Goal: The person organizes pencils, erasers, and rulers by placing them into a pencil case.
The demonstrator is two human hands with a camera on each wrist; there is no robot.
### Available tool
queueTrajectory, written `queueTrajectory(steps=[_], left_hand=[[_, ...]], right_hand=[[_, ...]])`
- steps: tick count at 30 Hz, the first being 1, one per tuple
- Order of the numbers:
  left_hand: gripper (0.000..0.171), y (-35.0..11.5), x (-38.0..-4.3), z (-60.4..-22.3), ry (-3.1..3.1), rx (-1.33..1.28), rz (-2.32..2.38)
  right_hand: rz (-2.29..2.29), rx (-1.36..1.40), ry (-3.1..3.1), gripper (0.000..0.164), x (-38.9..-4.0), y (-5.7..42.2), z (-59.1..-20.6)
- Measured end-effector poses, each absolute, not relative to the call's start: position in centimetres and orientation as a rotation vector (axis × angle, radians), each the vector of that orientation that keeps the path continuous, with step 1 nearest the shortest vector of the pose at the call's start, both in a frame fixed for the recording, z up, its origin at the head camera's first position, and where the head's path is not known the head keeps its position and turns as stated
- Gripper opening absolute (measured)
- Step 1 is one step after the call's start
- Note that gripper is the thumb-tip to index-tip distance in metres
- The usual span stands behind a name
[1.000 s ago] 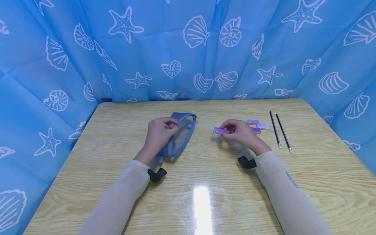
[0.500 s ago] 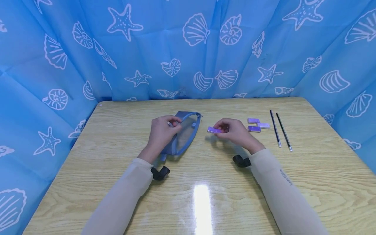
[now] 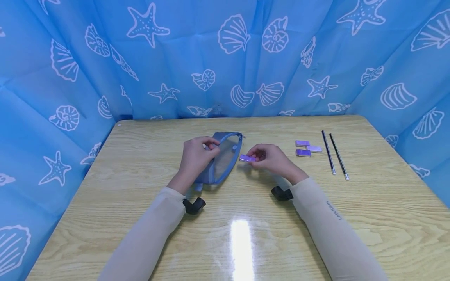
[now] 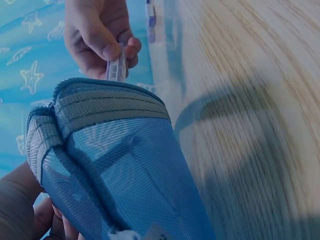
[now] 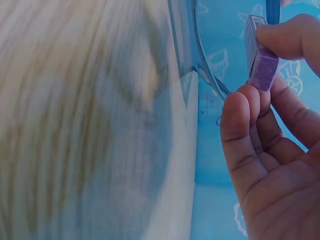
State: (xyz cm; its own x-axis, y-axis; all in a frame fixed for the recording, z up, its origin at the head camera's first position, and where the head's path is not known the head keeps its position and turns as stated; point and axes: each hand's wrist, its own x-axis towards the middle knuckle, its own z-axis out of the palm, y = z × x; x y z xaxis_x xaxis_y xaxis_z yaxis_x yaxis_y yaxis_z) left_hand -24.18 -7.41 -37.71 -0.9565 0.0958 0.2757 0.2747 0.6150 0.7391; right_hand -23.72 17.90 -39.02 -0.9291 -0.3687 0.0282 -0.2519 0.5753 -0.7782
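A blue mesh zip pouch [image 3: 225, 160] stands on the table with its mouth spread toward the right. My left hand [image 3: 199, 156] pinches the pouch's upper edge between thumb and fingers. Just right of the pouch mouth, my right hand [image 3: 272, 160] holds a small purple eraser [image 3: 247, 158] by its end, thumb on one face and fingertips on the other. In the right wrist view the purple wrapper of the eraser [image 5: 264, 69] shows between thumb and fingers. From the left wrist, the mesh pouch [image 4: 130, 165] fills the foreground and the held eraser [image 4: 116, 69] appears beyond its rim.
Several more purple erasers [image 3: 303, 153] lie grouped to the right of my right hand. Two dark pencils [image 3: 328, 152] with white ends lie beyond them. A blue curtain [image 3: 225, 58] with shell prints hangs behind the wooden table [image 3: 140, 164].
My right hand has moved left with the eraser, from near the other erasers to close by the pouch mouth. My left hand and the pouch have shifted slightly right.
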Motion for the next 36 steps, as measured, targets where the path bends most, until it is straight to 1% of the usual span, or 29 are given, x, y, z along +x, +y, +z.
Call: queueTrajectory(steps=[12,24,36], left_hand=[[0.017,-7.0,-24.3,-37.6,-2.626,-0.292,-1.293],[0.014,-6.4,-24.4,-37.7,-2.632,-0.265,-1.274],[0.012,-6.0,-24.5,-37.9,-2.605,-0.303,-1.370]], right_hand=[[-1.349,-0.575,2.593,0.021,-23.7,16.5,-39.1],[-1.312,-0.603,2.571,0.022,-24.0,15.3,-39.7],[-1.288,-0.660,2.555,0.020,-24.2,14.2,-40.3]])
